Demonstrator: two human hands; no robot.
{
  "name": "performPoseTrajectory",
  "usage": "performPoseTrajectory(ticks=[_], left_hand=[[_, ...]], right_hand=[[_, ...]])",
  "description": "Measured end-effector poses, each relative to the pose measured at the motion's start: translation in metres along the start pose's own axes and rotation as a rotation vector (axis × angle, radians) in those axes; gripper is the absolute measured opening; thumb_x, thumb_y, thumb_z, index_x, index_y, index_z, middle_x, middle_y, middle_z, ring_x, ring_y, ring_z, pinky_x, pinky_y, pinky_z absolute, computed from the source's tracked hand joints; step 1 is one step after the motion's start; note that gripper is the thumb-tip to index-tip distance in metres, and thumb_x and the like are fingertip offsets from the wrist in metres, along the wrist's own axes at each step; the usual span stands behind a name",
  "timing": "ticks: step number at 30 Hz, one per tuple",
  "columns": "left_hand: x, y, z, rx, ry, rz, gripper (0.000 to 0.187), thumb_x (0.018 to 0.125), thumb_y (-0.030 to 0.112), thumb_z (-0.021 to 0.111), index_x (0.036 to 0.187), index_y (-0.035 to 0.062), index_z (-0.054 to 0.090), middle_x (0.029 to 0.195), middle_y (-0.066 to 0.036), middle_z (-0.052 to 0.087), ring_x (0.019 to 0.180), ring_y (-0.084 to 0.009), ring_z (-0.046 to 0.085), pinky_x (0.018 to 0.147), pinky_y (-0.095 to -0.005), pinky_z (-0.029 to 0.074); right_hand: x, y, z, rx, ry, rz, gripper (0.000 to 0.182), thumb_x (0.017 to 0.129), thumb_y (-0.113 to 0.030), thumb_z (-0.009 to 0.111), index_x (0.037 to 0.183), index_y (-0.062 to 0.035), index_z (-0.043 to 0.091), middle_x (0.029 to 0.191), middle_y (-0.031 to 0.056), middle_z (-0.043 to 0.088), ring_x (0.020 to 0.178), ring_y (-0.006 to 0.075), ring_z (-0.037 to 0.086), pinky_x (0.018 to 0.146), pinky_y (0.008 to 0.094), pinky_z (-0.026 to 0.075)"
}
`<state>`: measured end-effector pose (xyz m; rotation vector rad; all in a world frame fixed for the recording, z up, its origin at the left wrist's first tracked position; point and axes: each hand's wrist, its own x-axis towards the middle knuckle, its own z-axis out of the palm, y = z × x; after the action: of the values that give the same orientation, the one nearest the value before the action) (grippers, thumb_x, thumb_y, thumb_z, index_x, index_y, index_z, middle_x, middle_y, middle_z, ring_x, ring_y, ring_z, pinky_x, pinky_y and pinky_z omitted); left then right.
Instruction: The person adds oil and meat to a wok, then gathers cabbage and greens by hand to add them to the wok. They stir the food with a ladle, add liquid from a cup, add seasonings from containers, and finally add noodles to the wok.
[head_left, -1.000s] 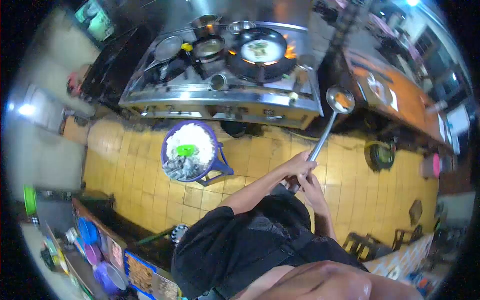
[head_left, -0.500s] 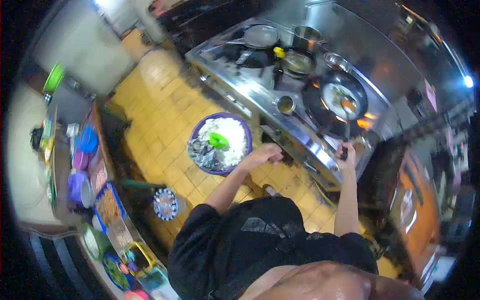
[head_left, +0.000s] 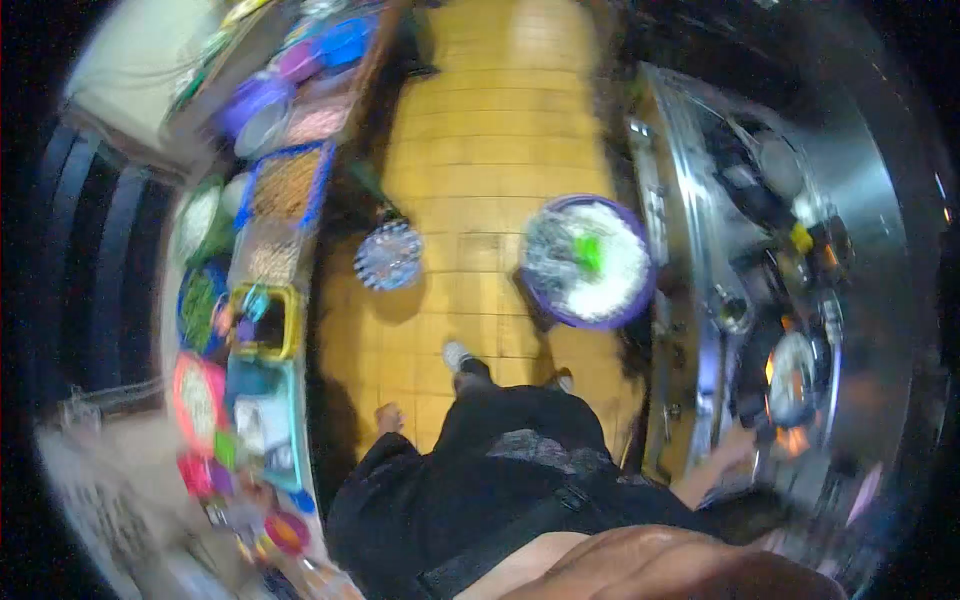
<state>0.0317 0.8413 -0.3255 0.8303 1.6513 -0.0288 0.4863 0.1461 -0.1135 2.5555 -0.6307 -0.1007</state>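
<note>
My left hand point(head_left: 389, 417) hangs low over the yellow tiled floor, near the counter at the left; motion blur hides how its fingers stand. My right hand point(head_left: 738, 443) reaches out to the stove at the right, just below a dark wok point(head_left: 791, 380) with pale food and flames around it. What that hand holds is smeared by motion. Between counter and stove, a purple tub point(head_left: 531, 284) of white rice stands, with a bright green item point(head_left: 589, 254) on the rice and a greyish plastic sheet at its left side.
Along the left counter are a blue-edged tray point(head_left: 325, 190) of brown food, a yellow bin point(head_left: 294, 325), a pink basin point(head_left: 186, 395) and a turquoise tray point(head_left: 297, 420). A patterned round container point(head_left: 389, 256) stands beside the counter. More pans sit on the stove point(head_left: 690, 190).
The view has swung left, so the stove now lies at the right edge and the counter shows more fully. My left hand has moved away from the rice tub toward the counter side.
</note>
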Motion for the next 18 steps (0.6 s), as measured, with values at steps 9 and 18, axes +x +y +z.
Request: performPoseTrajectory(ticks=[9, 18], left_hand=[[0.049, 0.028, 0.018, 0.043, -0.068, 0.108, 0.014, 0.084, 0.016, 0.050, 0.087, 0.0066, 0.060, 0.081, -0.006, 0.060, 0.068, -0.0199, 0.058, 0.054, -0.0346, 0.048], [0.028, 0.084, -0.044, -0.862, 0.205, 0.201, 0.024, 0.083, 0.009, 0.056, 0.106, 0.0023, 0.053, 0.086, -0.010, 0.062, 0.060, -0.0199, 0.061, 0.052, -0.0315, 0.045]], right_hand=[[-0.075, -0.350, -0.252, 1.041, 0.347, -0.623, 0.041, 0.077, -0.021, 0.066, 0.108, 0.0050, 0.057, 0.105, 0.0227, 0.059, 0.099, 0.0396, 0.055, 0.089, 0.0436, 0.043], [-0.320, -0.672, -0.495, 1.052, 0.029, -1.932, 0.044, 0.081, -0.013, 0.065, 0.121, -0.0023, 0.048, 0.123, 0.0196, 0.047, 0.095, 0.0320, 0.056, 0.081, 0.0364, 0.048]])
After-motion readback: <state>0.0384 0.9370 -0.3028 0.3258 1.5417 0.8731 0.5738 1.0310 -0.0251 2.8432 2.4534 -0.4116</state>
